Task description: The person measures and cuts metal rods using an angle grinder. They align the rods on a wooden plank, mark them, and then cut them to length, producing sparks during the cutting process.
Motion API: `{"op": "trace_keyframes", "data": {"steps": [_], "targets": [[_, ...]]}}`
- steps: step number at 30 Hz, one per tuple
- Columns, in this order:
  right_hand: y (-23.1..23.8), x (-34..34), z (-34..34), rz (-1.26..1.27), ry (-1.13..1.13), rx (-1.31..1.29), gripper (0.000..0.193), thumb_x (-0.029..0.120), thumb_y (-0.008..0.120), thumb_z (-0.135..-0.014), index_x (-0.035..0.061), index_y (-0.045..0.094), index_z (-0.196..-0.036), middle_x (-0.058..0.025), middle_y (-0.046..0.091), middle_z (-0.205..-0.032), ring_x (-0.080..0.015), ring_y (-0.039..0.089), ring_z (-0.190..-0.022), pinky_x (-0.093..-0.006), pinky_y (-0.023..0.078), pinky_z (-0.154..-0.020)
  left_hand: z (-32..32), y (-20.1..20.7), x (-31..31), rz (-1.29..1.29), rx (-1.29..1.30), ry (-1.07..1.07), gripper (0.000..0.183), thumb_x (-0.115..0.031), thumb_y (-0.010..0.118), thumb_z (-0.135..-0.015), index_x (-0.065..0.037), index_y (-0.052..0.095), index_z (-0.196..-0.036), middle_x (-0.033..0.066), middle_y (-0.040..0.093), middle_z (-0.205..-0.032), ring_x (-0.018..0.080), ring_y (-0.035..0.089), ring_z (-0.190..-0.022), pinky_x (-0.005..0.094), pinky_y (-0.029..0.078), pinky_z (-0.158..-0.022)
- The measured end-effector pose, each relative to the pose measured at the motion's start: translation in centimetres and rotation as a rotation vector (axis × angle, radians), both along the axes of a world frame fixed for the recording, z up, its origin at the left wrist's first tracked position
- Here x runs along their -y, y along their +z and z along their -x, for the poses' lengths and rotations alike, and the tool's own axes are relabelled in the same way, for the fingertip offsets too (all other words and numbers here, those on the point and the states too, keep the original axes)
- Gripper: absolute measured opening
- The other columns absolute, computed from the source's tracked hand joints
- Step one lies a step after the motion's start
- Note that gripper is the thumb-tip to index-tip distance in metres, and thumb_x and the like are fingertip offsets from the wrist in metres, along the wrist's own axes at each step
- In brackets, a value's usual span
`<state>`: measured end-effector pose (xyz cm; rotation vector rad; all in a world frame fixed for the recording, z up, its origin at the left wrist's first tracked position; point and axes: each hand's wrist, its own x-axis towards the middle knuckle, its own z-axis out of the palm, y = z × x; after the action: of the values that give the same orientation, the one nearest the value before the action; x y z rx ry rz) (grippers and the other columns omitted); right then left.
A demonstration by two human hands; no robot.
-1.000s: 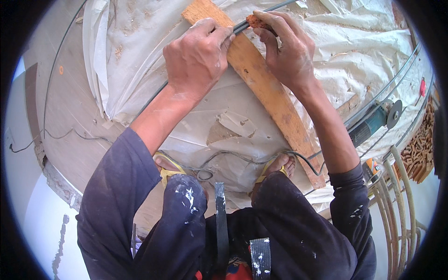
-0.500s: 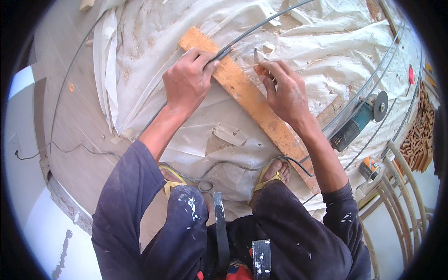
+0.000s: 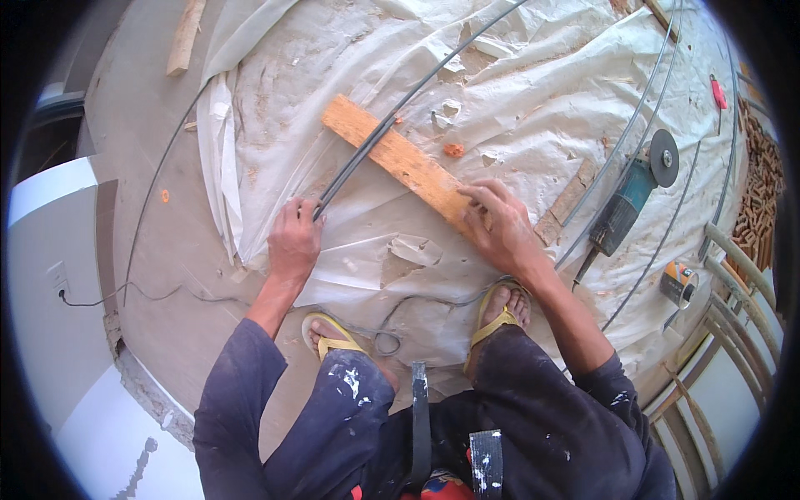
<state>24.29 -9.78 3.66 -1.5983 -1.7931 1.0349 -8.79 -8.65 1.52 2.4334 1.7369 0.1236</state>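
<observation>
My left hand [image 3: 295, 239] is closed around the near ends of several thin grey rods [image 3: 367, 143]. The rods run up and to the right, crossing over a wooden board [image 3: 398, 160] that lies slanted on the sheet. My right hand [image 3: 502, 223] is at the board's near part, fingers and thumb bent around it; the hand and forearm hide that end. Beyond the board, a small orange-red lump [image 3: 453, 150] rests on the crumpled white sheet [image 3: 533, 117].
An angle grinder [image 3: 627, 200] lies to the right, near long rods and a thin wood strip [image 3: 568, 202]. Further right are a can [image 3: 678, 283], a wooden chair [image 3: 746, 312] and stacked brown pieces [image 3: 757, 187]. A power cable [image 3: 179, 290] crosses the floor by my sandalled feet.
My left hand has moved nearer, down to the rod ends. The right hand has let go of the orange-red lump and come down to the board, which now lies at a shallower slant.
</observation>
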Motion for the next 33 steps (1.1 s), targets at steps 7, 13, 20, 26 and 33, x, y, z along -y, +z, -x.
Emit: {"op": "trace_keyframes", "data": {"steps": [7,13,20,26,33], "targets": [[1.7,1.2,1.1,-0.053,0.016,-0.028,0.024,0.008,0.068,-0.084,0.0030,0.066,-0.107,-0.0159,0.064,-0.109,-0.0354,0.064,-0.095,-0.0414,0.052,-0.081,-0.3,-0.1,-0.4,-0.191,-0.176,-0.138,0.024,-0.006,0.063,-0.078,-0.005,0.056,-0.101,0.0108,0.058,-0.095,0.0279,0.059,-0.087,0.0396,0.051,-0.075],[2.7,0.9,0.6,-0.127,0.024,-0.060,0.022,0.009,0.067,-0.085,0.0021,0.066,-0.106,-0.0157,0.064,-0.107,-0.0354,0.064,-0.093,-0.0416,0.051,-0.080,-1.9,1.7,1.2,-0.080,-0.110,-0.167,0.019,-0.004,0.057,-0.082,-0.002,0.056,-0.101,0.0117,0.060,-0.087,0.0273,0.063,-0.078,0.0377,0.053,-0.065],[1.4,3.7,2.9,0.270,0.157,-0.240,0.029,0.017,0.068,-0.088,-0.0005,0.063,-0.111,-0.0174,0.066,-0.100,-0.0323,0.067,-0.091,-0.0421,0.050,-0.084,-8.0,4.6,0.4,0.067,0.224,-0.148,0.018,-0.006,0.064,-0.083,-0.002,0.059,-0.100,0.0175,0.066,-0.083,0.0317,0.068,-0.075,0.0414,0.053,-0.062],[0.0,7.4,8.0,0.346,0.272,-0.651,0.044,0.017,0.070,-0.088,-0.0013,0.057,-0.126,-0.0161,0.064,-0.116,-0.0219,0.060,-0.111,-0.0370,0.047,-0.096,-19.8,10.9,-2.5,0.067,0.614,-0.244,0.020,0.000,0.059,-0.080,0.000,0.062,-0.101,0.0189,0.065,-0.081,0.0328,0.066,-0.070,0.0397,0.054,-0.060],[-1.2,7.2,6.1,-0.022,0.016,-0.537,0.032,0.015,0.049,-0.099,0.0010,0.048,-0.128,-0.0149,0.051,-0.130,-0.0250,0.046,-0.125,-0.0386,0.036,-0.105,-21.6,14.5,-3.7,0.143,0.765,-0.293,0.033,-0.010,0.059,-0.086,0.006,0.055,-0.115,0.0263,0.065,-0.095,0.0391,0.066,-0.087,0.0456,0.053,-0.078]]}}
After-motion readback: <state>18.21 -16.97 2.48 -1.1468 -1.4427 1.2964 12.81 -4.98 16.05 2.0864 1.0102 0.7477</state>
